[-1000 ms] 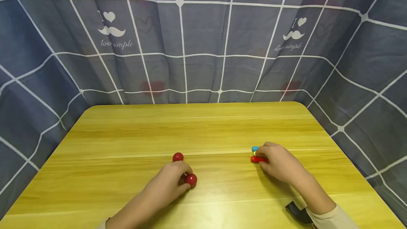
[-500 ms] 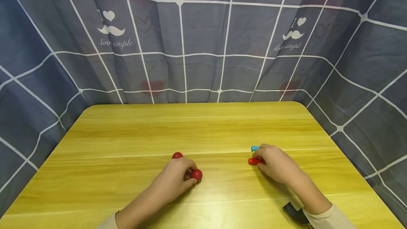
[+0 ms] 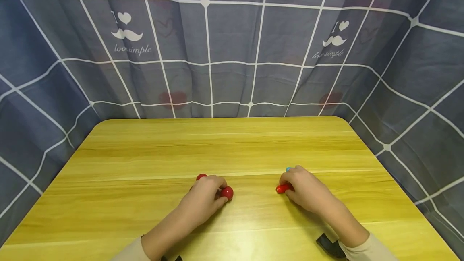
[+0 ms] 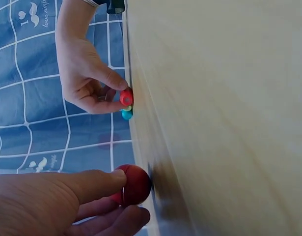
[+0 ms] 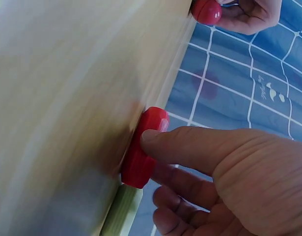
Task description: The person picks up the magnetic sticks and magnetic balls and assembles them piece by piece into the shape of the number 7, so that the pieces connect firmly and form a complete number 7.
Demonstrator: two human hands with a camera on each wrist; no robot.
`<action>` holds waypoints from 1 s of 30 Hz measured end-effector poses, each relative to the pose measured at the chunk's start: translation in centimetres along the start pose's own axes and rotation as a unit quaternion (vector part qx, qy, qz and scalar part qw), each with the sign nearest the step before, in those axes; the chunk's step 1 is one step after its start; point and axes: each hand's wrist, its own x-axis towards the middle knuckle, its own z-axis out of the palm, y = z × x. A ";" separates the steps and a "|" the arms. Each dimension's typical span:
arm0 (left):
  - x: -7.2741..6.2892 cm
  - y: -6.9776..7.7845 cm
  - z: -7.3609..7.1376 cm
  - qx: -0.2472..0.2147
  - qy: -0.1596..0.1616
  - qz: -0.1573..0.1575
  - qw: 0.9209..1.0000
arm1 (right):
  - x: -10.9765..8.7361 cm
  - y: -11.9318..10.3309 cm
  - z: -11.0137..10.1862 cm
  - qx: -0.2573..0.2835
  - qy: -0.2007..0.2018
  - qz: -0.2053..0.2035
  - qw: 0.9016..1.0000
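Observation:
In the head view my left hand (image 3: 204,196) pinches a glossy red ball (image 3: 226,193) between thumb and fingers, low over the table. A thin seam runs around this ball (image 4: 137,184) in the left wrist view. A second red ball (image 3: 201,176) lies just behind the hand, partly covered by it. My right hand (image 3: 306,188) pinches a short red faceted stick (image 5: 145,147) close to the tabletop. Beside the red stick is a ribbed pale green stick (image 5: 122,209). The end of a blue stick (image 3: 288,169) peeks out behind my right hand, mostly hidden.
Everything rests on a yellow wood-grain table (image 3: 224,144) with rounded far corners. A grey-blue checked curtain (image 3: 232,43) hangs around its back and sides. Black wrist straps, one plainly showing as a black strap (image 3: 330,245), sit near the sleeves.
The left hand has moved right and away with its red ball. The right hand has drawn the red stick left and slightly nearer, apart from the blue one.

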 end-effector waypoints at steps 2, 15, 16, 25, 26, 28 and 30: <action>0.2 0.1 0.0 0.003 -0.002 -0.002 1.000 | 0.2 -0.2 0.1 -0.002 0.008 -0.013 1.000; 0.8 0.2 -0.1 0.025 -0.006 -0.001 1.000 | 2.0 -2.0 1.3 -0.016 0.001 -0.042 0.999; 0.8 0.1 0.0 0.025 -0.006 -0.001 1.000 | 2.2 -2.2 1.4 -0.015 0.002 -0.045 0.999; 0.9 0.2 0.0 0.019 -0.016 -0.004 1.000 | 3.3 -3.8 2.0 -0.011 0.013 -0.071 0.997; 0.9 0.2 0.0 0.018 -0.018 -0.004 1.000 | 3.4 -4.0 2.0 -0.009 0.012 -0.072 0.997; 0.9 0.2 0.0 0.019 -0.020 -0.004 1.000 | 3.6 -4.4 2.0 -0.004 0.009 -0.073 0.997; 0.9 0.2 -0.1 0.021 -0.024 -0.001 0.999 | 3.7 -4.8 2.1 0.000 0.005 -0.073 0.997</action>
